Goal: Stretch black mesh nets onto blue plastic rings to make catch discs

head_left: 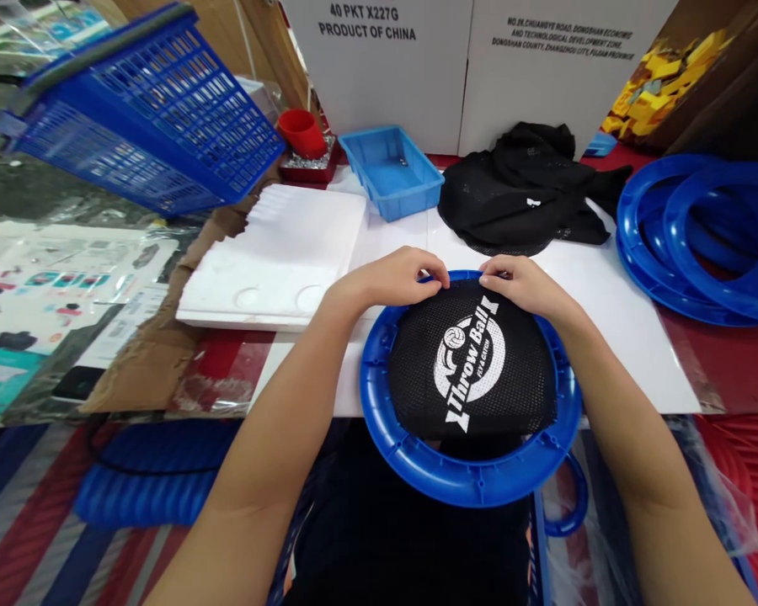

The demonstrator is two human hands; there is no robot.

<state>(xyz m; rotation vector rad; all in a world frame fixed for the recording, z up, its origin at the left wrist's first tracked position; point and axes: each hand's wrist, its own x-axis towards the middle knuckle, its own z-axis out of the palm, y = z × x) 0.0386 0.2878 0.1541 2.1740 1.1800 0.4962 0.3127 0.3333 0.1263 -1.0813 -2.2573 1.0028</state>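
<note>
As my left hand (399,278) and right hand (523,282) sit close together, fingertips pinched shut on the far edge of the black mesh net (473,362), I judge they hold it to the rim so it lies flat; the net, printed Throw Ball, covers the blue plastic ring (467,480), which overhangs the near edge of the worktop (733,370); beyond lie a heap of black nets (524,189), a small blue tray (392,172), stacked blue rings (701,236) rightward, a white foam tray (278,261) leftward.
</note>
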